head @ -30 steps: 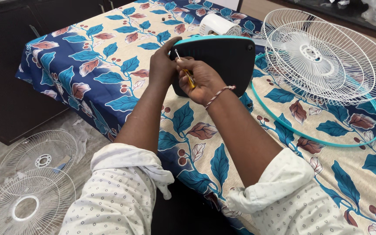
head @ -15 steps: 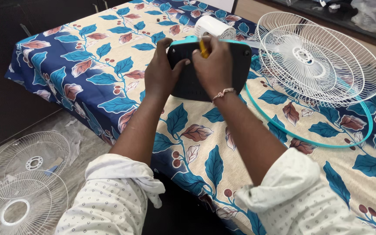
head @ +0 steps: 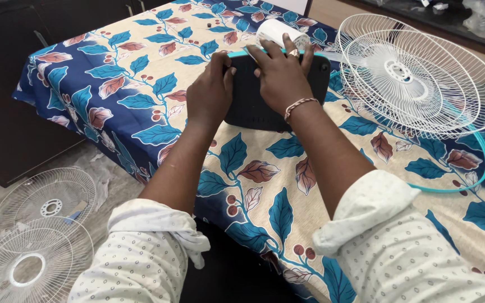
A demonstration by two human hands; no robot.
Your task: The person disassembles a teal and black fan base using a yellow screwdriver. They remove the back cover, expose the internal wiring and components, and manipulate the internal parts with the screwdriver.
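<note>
A black fan base (head: 254, 109) with a teal rim lies on the leaf-patterned cloth (head: 141, 73) covering the table. My left hand (head: 211, 92) grips the base's left edge, thumb on top. My right hand (head: 279, 73) lies over the middle of the base, with its fingers curled over the far rim. A beaded bracelet (head: 300, 104) circles that wrist. No tool shows in either hand. A white cylindrical part (head: 273, 31) lies just beyond the base, close to my right fingertips.
Two stacked white wire fan grilles (head: 422, 78) lie on the table to the right, with a teal ring (head: 481, 168) beneath them. Two more white grilles (head: 43, 202) (head: 29, 264) lie on the floor at the lower left. Dark cabinets (head: 7, 39) stand behind the table.
The yellow screwdriver my right hand held a second ago is out of sight. That hand has slid forward to the base's far rim. The left hand has shifted along the left edge.
</note>
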